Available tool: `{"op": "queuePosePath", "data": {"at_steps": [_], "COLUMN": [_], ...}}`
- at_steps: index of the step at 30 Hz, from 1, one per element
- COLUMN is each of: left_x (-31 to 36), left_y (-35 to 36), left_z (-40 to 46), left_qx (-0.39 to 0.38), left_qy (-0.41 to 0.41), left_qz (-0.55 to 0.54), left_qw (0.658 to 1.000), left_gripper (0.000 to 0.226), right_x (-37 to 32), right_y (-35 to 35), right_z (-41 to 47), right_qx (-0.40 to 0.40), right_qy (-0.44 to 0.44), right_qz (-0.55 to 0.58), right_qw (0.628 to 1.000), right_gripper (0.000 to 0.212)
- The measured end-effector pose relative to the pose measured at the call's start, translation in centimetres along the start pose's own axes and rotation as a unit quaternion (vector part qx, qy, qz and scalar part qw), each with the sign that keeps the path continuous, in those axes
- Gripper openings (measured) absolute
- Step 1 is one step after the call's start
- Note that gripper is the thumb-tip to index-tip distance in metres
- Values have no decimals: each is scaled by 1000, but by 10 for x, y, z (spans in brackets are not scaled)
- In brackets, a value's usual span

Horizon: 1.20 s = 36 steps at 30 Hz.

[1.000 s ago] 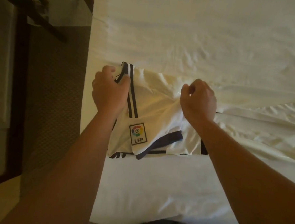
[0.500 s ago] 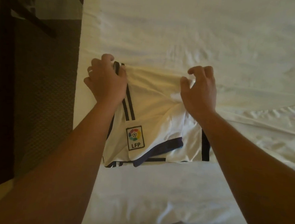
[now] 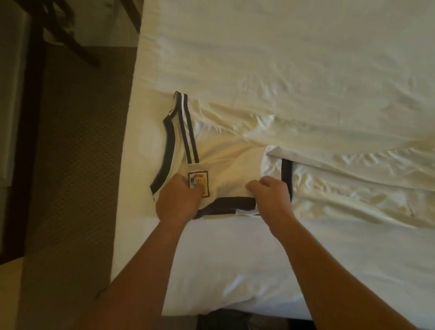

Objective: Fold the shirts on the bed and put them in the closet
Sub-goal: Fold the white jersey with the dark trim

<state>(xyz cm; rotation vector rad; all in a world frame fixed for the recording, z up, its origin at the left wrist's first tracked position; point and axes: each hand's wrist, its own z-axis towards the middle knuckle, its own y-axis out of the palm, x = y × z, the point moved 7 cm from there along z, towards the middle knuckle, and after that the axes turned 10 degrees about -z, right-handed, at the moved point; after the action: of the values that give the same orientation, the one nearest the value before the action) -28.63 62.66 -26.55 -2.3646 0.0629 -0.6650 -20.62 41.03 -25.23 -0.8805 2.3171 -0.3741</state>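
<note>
A white football shirt point(image 3: 227, 160) with dark trim and a colourful league badge lies partly folded on the white bed point(image 3: 298, 54), near its left edge. My left hand point(image 3: 179, 201) grips the sleeve at the badge, fingers curled over the cloth. My right hand point(image 3: 271, 197) pinches the sleeve's dark-edged hem at the near side. The rest of the shirt stretches to the right across the sheet, hard to tell from the bedding.
The bed's near edge point(image 3: 227, 295) drops to the floor below my arms. Brown carpet point(image 3: 76, 153) runs along the bed's left side. Dark wooden furniture legs point(image 3: 73, 33) stand at the upper left, beside a dark frame point(image 3: 25, 149).
Both hands have moved from the shirt's far edge to the near sleeve by the badge. The collar side now lies uncovered, and the hands hold the sleeve.
</note>
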Motion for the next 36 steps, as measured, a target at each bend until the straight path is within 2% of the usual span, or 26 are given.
{"op": "queuePosePath", "data": {"at_steps": [2,5,7,10,12,13,15,17,18,20,21,23,25,27,29,31,34,36], "left_x": [6,5,2,-1,1,4,10,23,31,48,59,77,93,109,128,145,157,161], "left_y": [-5,-18,-22,-24,-25,-24,-19,-14,-13,-13,-15,-20,-26,-35,-36,-28,-15,-11], "left_z": [6,8,5,1,-1,-3,-9,-14,-15,-19,-18,-13,0,20,38,54,71,78], "left_qx": [-10,13,1,-29,-35,-39,-48,-68,-80,-99,-106,-112,-93,-39,-14,-33,-68,-72], "left_qy": [4,-6,-21,-43,-64,-87,-138,-163,-165,-151,-135,-102,-55,37,148,221,258,270], "left_qz": [-43,-106,-140,-157,-182,-216,-301,-369,-389,-396,-384,-361,-334,-255,-129,13,173,253], "left_qw": [999,994,990,986,981,972,942,913,903,900,907,920,936,966,980,975,948,926], "left_gripper": [28,28,28,24,21,19,21,26,27,22,18,14,15,18,25,40,55,52], "right_x": [13,39,43,23,0,-11,-22,-29,-35,-49,-55,-66,-71,-68,-63,-62,-63,-61], "right_y": [0,10,10,-2,2,10,34,46,45,34,24,6,-12,-29,-46,-57,-69,-75], "right_z": [-3,-12,-10,-13,-28,-38,-50,-49,-45,-41,-38,-26,-7,17,37,52,67,75], "right_qx": [-32,-116,-98,39,93,91,49,56,73,108,121,116,95,103,126,139,169,189], "right_qy": [57,100,75,-44,-187,-270,-386,-423,-426,-428,-421,-373,-279,-185,-126,-107,-108,-98], "right_qz": [69,-34,-112,-243,-278,-287,-355,-398,-389,-315,-266,-176,-88,-13,67,102,53,38], "right_qw": [995,988,986,968,938,915,850,812,814,840,859,903,952,977,982,979,978,976], "right_gripper": [17,33,35,28,21,27,59,73,69,45,36,32,23,12,4,10,17,22]}}
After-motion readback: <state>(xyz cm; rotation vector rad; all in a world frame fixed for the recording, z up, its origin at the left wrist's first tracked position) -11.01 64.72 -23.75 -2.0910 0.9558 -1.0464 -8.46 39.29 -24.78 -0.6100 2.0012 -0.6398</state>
